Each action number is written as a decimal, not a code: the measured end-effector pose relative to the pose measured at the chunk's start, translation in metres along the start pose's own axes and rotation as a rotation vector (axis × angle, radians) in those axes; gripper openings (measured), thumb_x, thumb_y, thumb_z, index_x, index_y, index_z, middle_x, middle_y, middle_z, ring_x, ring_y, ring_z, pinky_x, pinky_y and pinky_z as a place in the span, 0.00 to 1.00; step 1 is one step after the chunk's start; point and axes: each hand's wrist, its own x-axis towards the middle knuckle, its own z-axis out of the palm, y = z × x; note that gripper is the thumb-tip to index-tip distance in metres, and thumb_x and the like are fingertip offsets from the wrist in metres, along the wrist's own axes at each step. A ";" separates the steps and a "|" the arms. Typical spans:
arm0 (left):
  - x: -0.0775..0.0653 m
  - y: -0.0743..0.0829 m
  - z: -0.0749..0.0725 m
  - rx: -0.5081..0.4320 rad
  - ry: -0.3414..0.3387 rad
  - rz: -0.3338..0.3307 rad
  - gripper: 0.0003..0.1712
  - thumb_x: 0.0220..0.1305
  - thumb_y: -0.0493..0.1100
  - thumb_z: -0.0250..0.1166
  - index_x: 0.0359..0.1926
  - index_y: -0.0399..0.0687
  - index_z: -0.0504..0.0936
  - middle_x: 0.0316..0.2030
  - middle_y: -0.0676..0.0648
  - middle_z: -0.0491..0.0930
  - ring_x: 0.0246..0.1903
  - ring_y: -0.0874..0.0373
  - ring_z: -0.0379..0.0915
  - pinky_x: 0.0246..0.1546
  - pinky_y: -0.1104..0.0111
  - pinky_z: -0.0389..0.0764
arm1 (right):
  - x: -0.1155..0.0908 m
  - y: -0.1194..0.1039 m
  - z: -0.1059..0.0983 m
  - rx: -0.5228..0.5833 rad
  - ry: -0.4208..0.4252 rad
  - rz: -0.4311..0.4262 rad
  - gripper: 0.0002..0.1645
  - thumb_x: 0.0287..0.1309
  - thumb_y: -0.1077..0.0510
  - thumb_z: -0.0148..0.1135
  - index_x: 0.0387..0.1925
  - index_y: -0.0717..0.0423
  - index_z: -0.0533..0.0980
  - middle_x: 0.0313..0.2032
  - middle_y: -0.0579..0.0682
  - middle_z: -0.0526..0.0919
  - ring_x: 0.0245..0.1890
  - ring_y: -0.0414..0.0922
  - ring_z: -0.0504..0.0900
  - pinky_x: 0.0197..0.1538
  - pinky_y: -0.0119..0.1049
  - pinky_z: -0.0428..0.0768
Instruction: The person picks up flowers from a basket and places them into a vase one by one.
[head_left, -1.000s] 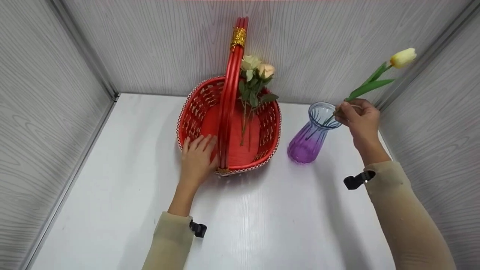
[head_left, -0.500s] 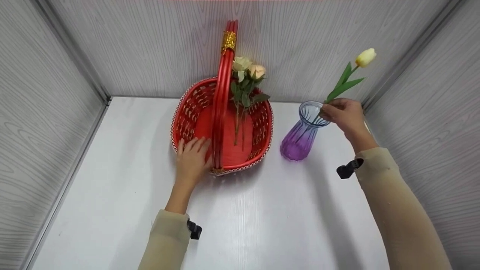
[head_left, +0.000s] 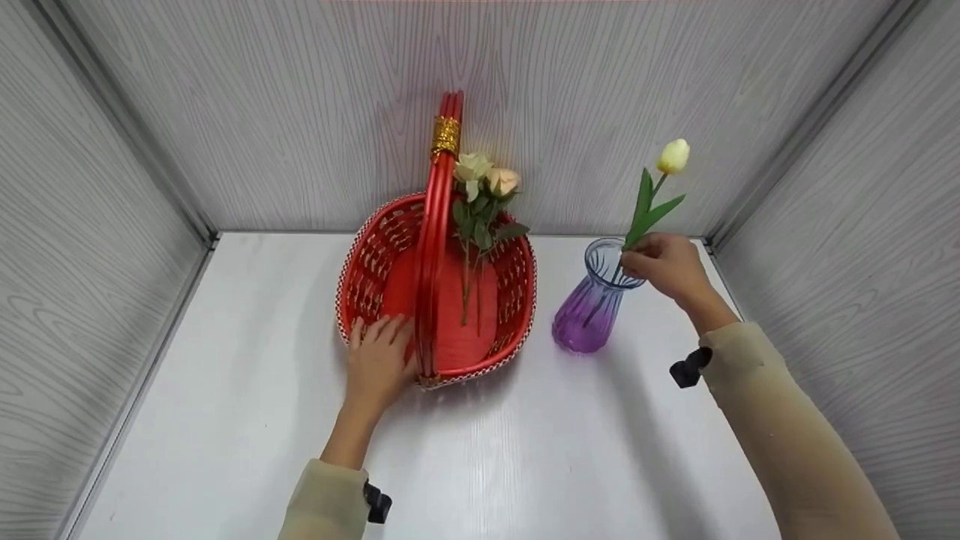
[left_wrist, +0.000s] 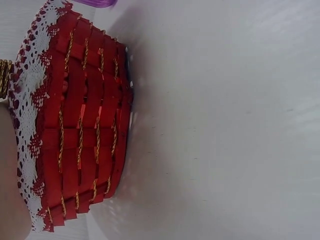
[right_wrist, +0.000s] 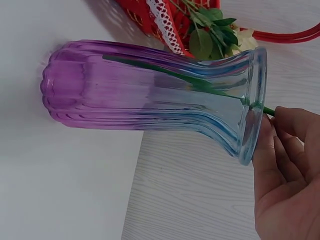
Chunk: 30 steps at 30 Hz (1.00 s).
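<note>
My right hand (head_left: pixel 667 266) pinches the green stem of a pale yellow tulip (head_left: pixel 674 157) at the mouth of a glass vase (head_left: pixel 589 315). In the right wrist view the stem (right_wrist: pixel 175 75) runs down inside the vase, which fades from blue at the rim to purple at the base. The tulip's bloom and leaves stand above my fingers. My left hand (head_left: pixel 379 364) rests on the near left rim of a red woven basket (head_left: pixel 525 330), its spread fingers reaching over the edge. In the left wrist view only part of that hand (left_wrist: pixel 10 190) shows beside the lace rim.
Two artificial roses (head_left: pixel 487 176), cream and peach, lean inside the basket with their stems on its floor. A tall red handle (head_left: pixel 431 262) with gold wrapping arches over the basket. Grey wood-grain walls (head_left: pixel 570 112) enclose the white table (head_left: pixel 495 465) on three sides.
My right hand has brought the tulip left and its stem deeper into the vase, the bloom turning more upright. The left hand stays on the basket rim. The head view has shifted.
</note>
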 end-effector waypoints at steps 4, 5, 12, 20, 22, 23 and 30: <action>-0.002 0.001 0.001 0.000 -0.007 -0.003 0.26 0.65 0.52 0.60 0.61 0.47 0.80 0.61 0.43 0.79 0.64 0.43 0.70 0.69 0.39 0.57 | 0.002 -0.003 0.001 -0.049 -0.019 -0.013 0.16 0.62 0.52 0.64 0.41 0.62 0.84 0.34 0.54 0.88 0.32 0.40 0.83 0.35 0.27 0.80; -0.002 0.001 0.001 0.005 -0.018 -0.003 0.26 0.66 0.52 0.59 0.61 0.47 0.80 0.61 0.43 0.79 0.64 0.43 0.70 0.69 0.39 0.57 | 0.002 -0.003 0.001 -0.058 -0.024 -0.009 0.16 0.62 0.52 0.64 0.41 0.62 0.84 0.34 0.53 0.87 0.32 0.40 0.83 0.35 0.27 0.80; -0.005 0.003 -0.002 0.022 -0.041 -0.008 0.26 0.65 0.51 0.61 0.61 0.48 0.80 0.60 0.43 0.79 0.63 0.42 0.70 0.69 0.39 0.57 | -0.001 -0.005 0.000 -0.098 -0.056 0.005 0.16 0.62 0.52 0.65 0.39 0.62 0.84 0.31 0.50 0.86 0.30 0.39 0.81 0.34 0.28 0.79; -0.005 0.001 -0.005 0.044 -0.046 -0.005 0.26 0.64 0.51 0.62 0.61 0.47 0.81 0.61 0.42 0.79 0.63 0.42 0.70 0.69 0.39 0.57 | -0.002 -0.006 0.000 -0.090 -0.044 0.032 0.15 0.61 0.52 0.66 0.39 0.61 0.85 0.32 0.50 0.87 0.31 0.41 0.82 0.34 0.29 0.80; -0.006 0.000 -0.005 0.054 -0.052 -0.011 0.26 0.64 0.51 0.62 0.60 0.48 0.81 0.61 0.43 0.79 0.63 0.42 0.70 0.69 0.39 0.57 | -0.003 -0.006 0.000 -0.081 -0.044 0.027 0.16 0.61 0.52 0.66 0.40 0.61 0.86 0.32 0.51 0.88 0.31 0.40 0.82 0.35 0.29 0.81; -0.006 0.000 -0.005 0.054 -0.055 -0.014 0.25 0.64 0.51 0.62 0.60 0.48 0.81 0.61 0.43 0.79 0.63 0.43 0.70 0.69 0.39 0.57 | -0.003 -0.006 0.000 -0.073 -0.046 0.024 0.17 0.61 0.51 0.66 0.40 0.62 0.85 0.32 0.51 0.88 0.31 0.39 0.83 0.35 0.29 0.81; -0.003 0.004 -0.006 0.056 -0.075 -0.011 0.25 0.64 0.50 0.62 0.61 0.49 0.81 0.62 0.43 0.78 0.64 0.43 0.70 0.69 0.39 0.57 | -0.007 -0.003 -0.003 -0.024 -0.036 0.046 0.19 0.61 0.51 0.68 0.43 0.65 0.84 0.34 0.52 0.88 0.31 0.37 0.84 0.35 0.25 0.81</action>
